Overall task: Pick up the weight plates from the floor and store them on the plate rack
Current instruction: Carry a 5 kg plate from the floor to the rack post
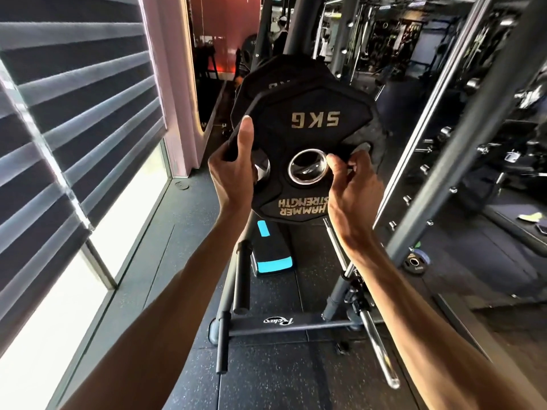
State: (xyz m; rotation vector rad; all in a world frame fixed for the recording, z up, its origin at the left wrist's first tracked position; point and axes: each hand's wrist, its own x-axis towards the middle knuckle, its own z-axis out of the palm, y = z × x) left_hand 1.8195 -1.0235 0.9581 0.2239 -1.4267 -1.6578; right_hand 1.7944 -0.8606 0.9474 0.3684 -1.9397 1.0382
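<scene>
A: Head view: plate rack (284,325) straight ahead.
B: And the 5 kg plate (310,137)?
A: Upright, lettering upside down, just before another plate (266,75) on the rack.
B: Hands?
A: Left rim gripped in the left hand (233,176), thumb along the edge; right hand (352,184) curled on the right side, fingertips beside the steel centre hole.
B: Anything else?
A: Far right, small plate (414,263) lying on the floor (281,380).

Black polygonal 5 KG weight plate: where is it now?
The 5 KG plate is centre of the head view, gripped between left hand and right hand, in front of another black plate on the rack.
</scene>
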